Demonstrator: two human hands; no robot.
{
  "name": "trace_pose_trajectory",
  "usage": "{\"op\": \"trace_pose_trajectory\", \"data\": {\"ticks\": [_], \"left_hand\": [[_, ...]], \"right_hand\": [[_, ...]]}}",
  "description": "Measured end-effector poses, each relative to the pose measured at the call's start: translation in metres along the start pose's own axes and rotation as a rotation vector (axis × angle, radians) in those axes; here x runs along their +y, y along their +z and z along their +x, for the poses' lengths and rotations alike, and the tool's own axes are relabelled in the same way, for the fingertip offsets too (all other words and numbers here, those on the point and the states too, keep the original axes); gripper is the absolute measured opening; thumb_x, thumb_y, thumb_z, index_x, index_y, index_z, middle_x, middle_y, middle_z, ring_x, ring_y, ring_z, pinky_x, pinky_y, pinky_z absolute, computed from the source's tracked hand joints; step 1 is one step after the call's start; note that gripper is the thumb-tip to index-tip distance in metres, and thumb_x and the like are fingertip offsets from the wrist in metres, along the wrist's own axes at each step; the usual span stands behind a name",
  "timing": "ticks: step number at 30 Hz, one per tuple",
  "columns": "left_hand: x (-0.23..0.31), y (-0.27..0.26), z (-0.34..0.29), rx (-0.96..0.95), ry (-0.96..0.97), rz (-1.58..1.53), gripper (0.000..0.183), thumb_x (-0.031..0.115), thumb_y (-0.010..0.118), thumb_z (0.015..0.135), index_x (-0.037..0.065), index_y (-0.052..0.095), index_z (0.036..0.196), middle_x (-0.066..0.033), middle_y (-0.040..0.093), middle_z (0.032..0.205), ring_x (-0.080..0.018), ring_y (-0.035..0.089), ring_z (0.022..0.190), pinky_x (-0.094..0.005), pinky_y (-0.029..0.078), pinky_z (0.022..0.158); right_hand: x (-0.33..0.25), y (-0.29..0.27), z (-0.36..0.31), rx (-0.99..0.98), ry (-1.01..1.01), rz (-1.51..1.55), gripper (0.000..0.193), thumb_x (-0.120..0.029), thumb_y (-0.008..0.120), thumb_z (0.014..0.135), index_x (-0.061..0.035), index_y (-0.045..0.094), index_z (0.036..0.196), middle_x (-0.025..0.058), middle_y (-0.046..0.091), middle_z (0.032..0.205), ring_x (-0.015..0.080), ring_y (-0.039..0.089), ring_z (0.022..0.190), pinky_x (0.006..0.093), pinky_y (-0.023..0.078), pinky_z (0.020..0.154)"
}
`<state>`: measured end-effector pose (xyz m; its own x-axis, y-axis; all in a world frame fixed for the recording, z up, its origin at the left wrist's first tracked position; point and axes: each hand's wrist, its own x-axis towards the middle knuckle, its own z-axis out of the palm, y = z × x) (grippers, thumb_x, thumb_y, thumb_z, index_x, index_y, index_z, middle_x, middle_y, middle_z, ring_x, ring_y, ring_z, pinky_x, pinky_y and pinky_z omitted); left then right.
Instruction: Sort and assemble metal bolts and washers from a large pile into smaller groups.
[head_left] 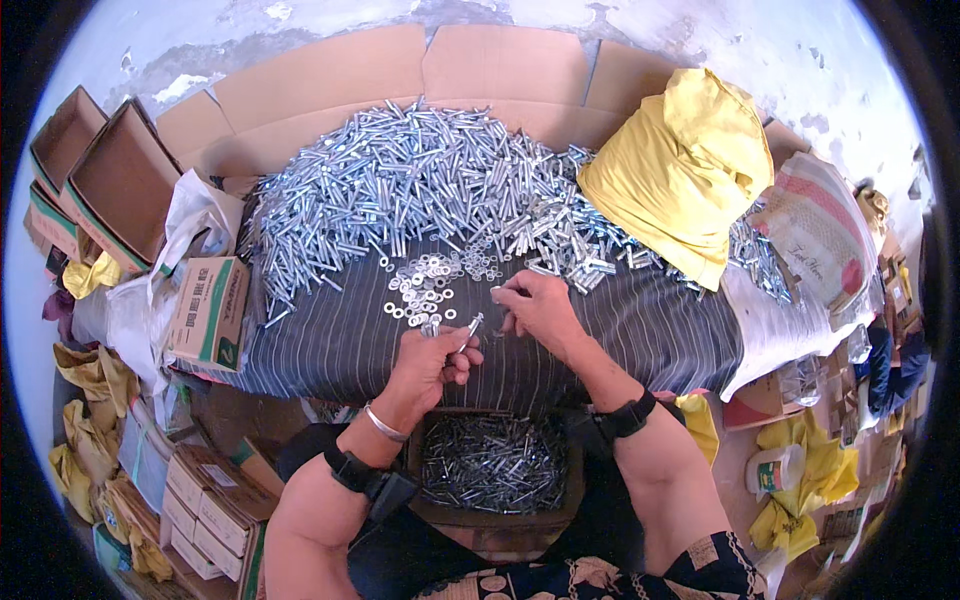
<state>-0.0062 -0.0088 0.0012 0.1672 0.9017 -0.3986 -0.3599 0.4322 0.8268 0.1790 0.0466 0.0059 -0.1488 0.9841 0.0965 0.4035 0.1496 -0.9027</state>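
My left hand (432,362) is closed around a few silvery metal bolts (470,330), whose ends stick out past the thumb and fingers. To its right my right hand (540,308) is pinched, thumb against fingertips; a small pale spot shows there, too small to name. The two hands are apart, above the front of a dark striped cloth (330,335). Just beyond them lie loose flat washers (430,280) and a cluster of smaller rings (482,260). Behind these rises a large heap of similar bolts (400,180).
A box of darker bolts (495,465) stands below, between my legs. Yellow fabric (680,170) covers the heap's right side. Cardboard sheets (505,70) line the back. Open boxes (125,190) and a printed carton (210,312) stand left; a woven sack (815,230) lies right.
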Motion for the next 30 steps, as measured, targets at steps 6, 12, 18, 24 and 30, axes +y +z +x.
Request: {"op": "trace_pose_trajectory", "data": {"ticks": [6, 12, 18, 24, 30], "left_hand": [[0.003, 0.008, 0.001, -0.001, 0.027, -0.017, 0.017, 0.011, 0.061, 0.086, -0.005, 0.064, 0.083, -0.0125, 0.064, 0.066, -0.0125, 0.055, 0.046, -0.0241, 0.045, 0.038], [0.0, 0.005, 0.004, 0.03, 0.026, -0.006, 0.016, 0.011, 0.061, 0.086, -0.005, 0.064, 0.082, -0.0131, 0.064, 0.064, -0.0133, 0.054, 0.044, -0.0243, 0.044, 0.038], [0.0, 0.002, 0.006, 0.03, -0.009, -0.033, 0.016, 0.011, 0.062, 0.086, -0.005, 0.064, 0.082, -0.0139, 0.063, 0.065, -0.0138, 0.055, 0.045, -0.0241, 0.044, 0.038], [0.001, 0.0, 0.006, 0.011, -0.021, -0.107, 0.015, 0.009, 0.062, 0.086, -0.006, 0.063, 0.082, -0.0139, 0.063, 0.066, -0.0136, 0.056, 0.047, -0.0241, 0.043, 0.039], [-0.002, 0.006, 0.003, 0.144, 0.141, 0.177, 0.016, 0.011, 0.063, 0.086, -0.003, 0.062, 0.079, -0.0132, 0.063, 0.065, -0.0143, 0.057, 0.047, -0.0251, 0.044, 0.038]], "right_hand": [[-0.004, 0.005, -0.005, -0.171, 0.11, 0.439, 0.014, -0.01, 0.065, 0.084, 0.0035, 0.062, 0.082, 0.0085, 0.065, 0.069, 0.0127, 0.063, 0.057, 0.0233, 0.05, 0.048], [0.001, 0.003, -0.003, -0.219, 0.061, 0.465, 0.009, -0.004, 0.065, 0.082, 0.0035, 0.063, 0.086, 0.0099, 0.066, 0.076, 0.0131, 0.064, 0.064, 0.0235, 0.052, 0.059], [0.001, 0.005, -0.002, -0.222, 0.059, 0.486, 0.011, -0.002, 0.065, 0.08, 0.0043, 0.065, 0.089, 0.0077, 0.067, 0.078, 0.0111, 0.063, 0.068, 0.0227, 0.052, 0.062], [-0.001, 0.007, -0.001, -0.218, 0.042, 0.483, 0.012, -0.003, 0.065, 0.081, 0.0033, 0.066, 0.091, 0.0065, 0.066, 0.076, 0.0103, 0.062, 0.067, 0.0221, 0.052, 0.062], [-0.002, 0.013, 0.001, -0.209, 0.072, 0.307, 0.016, -0.014, 0.068, 0.082, 0.0012, 0.065, 0.081, 0.0035, 0.062, 0.064, 0.0081, 0.057, 0.055, 0.0214, 0.046, 0.049]]}}
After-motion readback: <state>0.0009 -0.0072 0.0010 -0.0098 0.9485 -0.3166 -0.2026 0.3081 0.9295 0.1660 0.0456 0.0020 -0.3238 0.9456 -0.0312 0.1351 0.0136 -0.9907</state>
